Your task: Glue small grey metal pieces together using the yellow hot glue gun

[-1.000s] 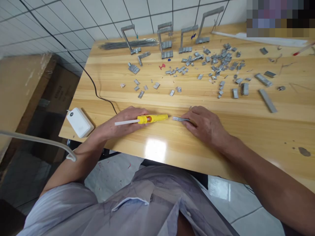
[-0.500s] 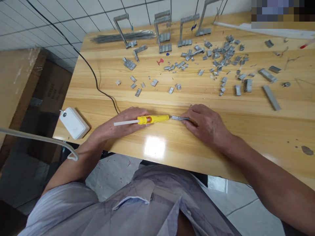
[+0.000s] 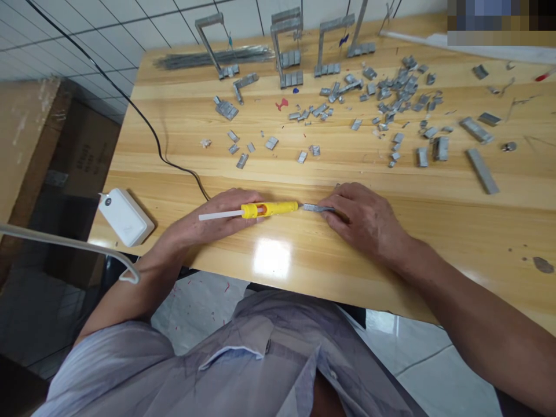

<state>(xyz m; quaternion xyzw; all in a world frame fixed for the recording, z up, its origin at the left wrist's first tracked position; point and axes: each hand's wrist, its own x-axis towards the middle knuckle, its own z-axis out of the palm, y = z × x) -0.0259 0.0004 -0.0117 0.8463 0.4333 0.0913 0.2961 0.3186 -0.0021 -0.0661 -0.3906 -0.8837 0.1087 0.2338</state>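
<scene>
My left hand (image 3: 226, 217) is closed around a yellow hot glue gun (image 3: 280, 208) near the table's front edge. A whitish glue stick (image 3: 221, 215) juts from the gun's back end, over my wrist. The nozzle points right and meets, or nearly meets, the tip of a thin grey strip-like piece (image 3: 315, 208). My right hand (image 3: 365, 223) pinches that piece between thumb and fingers, and its far end is hidden in the hand. Whether nozzle and piece touch, I cannot tell.
Small grey pieces (image 3: 406, 87) lie scattered across the wooden table (image 3: 195, 133). Bent grey frames (image 3: 332, 49) stand at the back beside a bundle of thin rods (image 3: 182, 59). A black cable (image 3: 158, 145) runs to my left hand. A white power bank (image 3: 125, 217) sits at the left edge.
The camera view has shifted slightly, so the items on the table appear a little displaced. Both hands, the glue gun and the grey piece keep nearly the same position.
</scene>
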